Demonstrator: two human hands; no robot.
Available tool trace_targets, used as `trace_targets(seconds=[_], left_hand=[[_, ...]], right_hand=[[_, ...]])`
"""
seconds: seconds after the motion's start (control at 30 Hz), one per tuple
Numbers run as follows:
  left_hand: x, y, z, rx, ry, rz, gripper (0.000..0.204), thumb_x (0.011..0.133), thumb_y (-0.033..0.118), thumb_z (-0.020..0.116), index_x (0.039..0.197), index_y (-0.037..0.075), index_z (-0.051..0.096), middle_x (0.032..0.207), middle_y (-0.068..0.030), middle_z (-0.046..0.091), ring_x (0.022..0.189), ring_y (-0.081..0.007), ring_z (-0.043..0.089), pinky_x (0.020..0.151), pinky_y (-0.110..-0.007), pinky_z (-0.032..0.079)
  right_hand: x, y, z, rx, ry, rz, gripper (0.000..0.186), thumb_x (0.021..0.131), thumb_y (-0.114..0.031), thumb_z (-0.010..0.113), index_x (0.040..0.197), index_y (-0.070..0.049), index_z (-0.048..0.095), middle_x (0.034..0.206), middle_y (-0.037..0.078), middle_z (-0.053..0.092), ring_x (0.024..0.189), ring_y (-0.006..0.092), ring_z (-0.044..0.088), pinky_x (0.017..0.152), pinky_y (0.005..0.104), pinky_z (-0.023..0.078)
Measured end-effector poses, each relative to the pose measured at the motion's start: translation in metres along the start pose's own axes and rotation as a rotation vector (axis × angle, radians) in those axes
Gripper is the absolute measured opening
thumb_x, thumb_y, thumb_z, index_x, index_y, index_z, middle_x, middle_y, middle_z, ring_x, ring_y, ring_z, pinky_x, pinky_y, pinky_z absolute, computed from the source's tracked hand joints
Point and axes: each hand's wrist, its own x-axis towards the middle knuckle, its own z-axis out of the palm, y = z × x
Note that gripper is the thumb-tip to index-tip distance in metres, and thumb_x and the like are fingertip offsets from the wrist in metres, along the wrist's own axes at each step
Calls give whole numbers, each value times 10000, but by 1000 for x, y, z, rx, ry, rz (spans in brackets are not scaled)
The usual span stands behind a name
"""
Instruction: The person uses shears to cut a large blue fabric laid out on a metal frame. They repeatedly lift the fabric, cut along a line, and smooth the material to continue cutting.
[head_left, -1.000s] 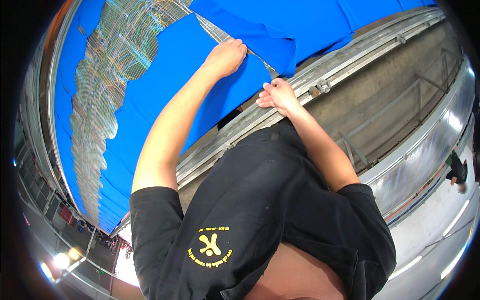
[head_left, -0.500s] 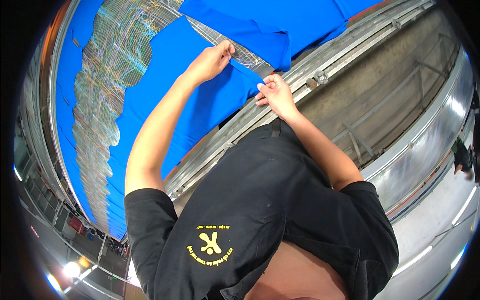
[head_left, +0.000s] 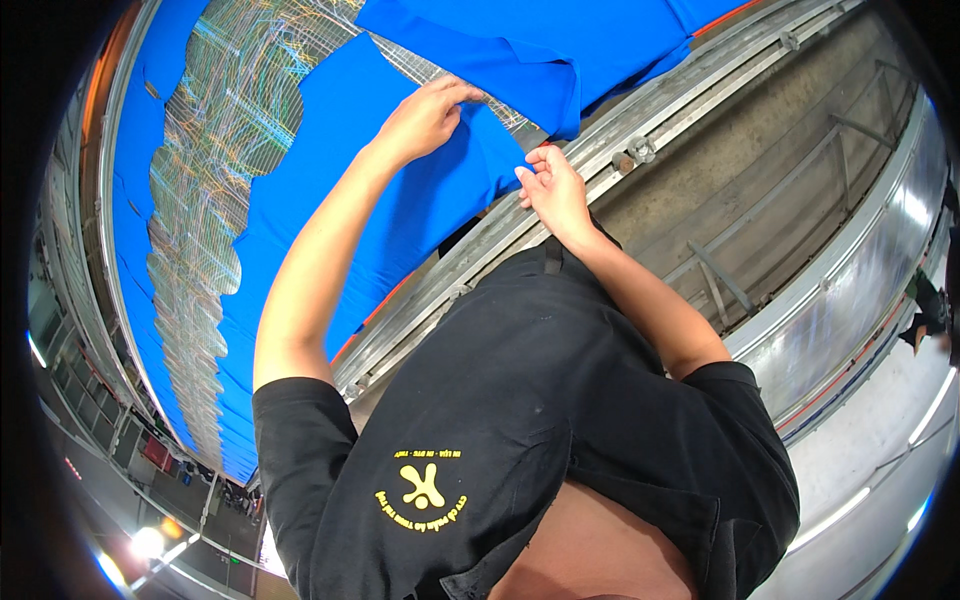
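Note:
A blue fabric piece [head_left: 340, 150] with a scalloped left edge lies on a surface with many fine coloured lines. My left hand [head_left: 425, 118] rests at its upper right edge, fingers stretched out along the cloth. At the piece's right-hand corner is my right hand [head_left: 556, 195], its thumb and forefinger slightly apart beside the blue cloth. Whether those fingertips still touch the corner is hard to see. Just beyond, a second blue piece [head_left: 480, 55] lies with a folded edge, and a strip of the lined surface [head_left: 515, 120] shows between the two.
A metal rail [head_left: 690, 115] with knobs [head_left: 640, 150] runs diagonally along the table's near side. Past it are a floor-level gap and metal framing [head_left: 720, 275]. More blue fabric [head_left: 130, 200] lies along the far left edge. Another person [head_left: 925, 310] is partly visible at far right.
My left hand's fingers have gone from a pinch to stretched out, slightly farther right. The raised fold between my hands now lies flatter. My right hand's fingers have loosened at the corner.

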Motion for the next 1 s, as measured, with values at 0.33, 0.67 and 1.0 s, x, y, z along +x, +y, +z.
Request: trace_targets(seconds=[0.33, 0.67, 1.0], left_hand=[[12, -7, 2, 231, -222, 61, 249, 858, 38, 687, 1100, 44, 743, 1156, -125, 658, 1145, -332, 641, 958, -446, 546], [-4, -6, -4, -161, -147, -182, 180, 947, -8, 686, 1118, 37, 651, 1005, -81, 703, 900, -191, 677, 826, -371, 570], [-5, -16, -5, -166, -176, -113, 226, 924, -38, 727, 1131, 52, 749, 1032, -64, 717, 931, -187, 685, 844, -351, 581]], right_hand=[[-11, -14, -6, -379, -30, -554, 189, 1005, -112, 726, 1156, -23, 654, 1057, 176, 707, 852, 352, 723, 737, 420, 582], [10, 9, -2, 36, -22, 127, 302, 1014, 11, 672, 1298, 43, 573, 983, 136, 679, 752, 167, 726, 608, 314, 635], [14, 24, -3, -22, 42, 46, 247, 1007, -76, 713, 1218, 33, 647, 990, 135, 698, 788, 169, 742, 700, 321, 628]])
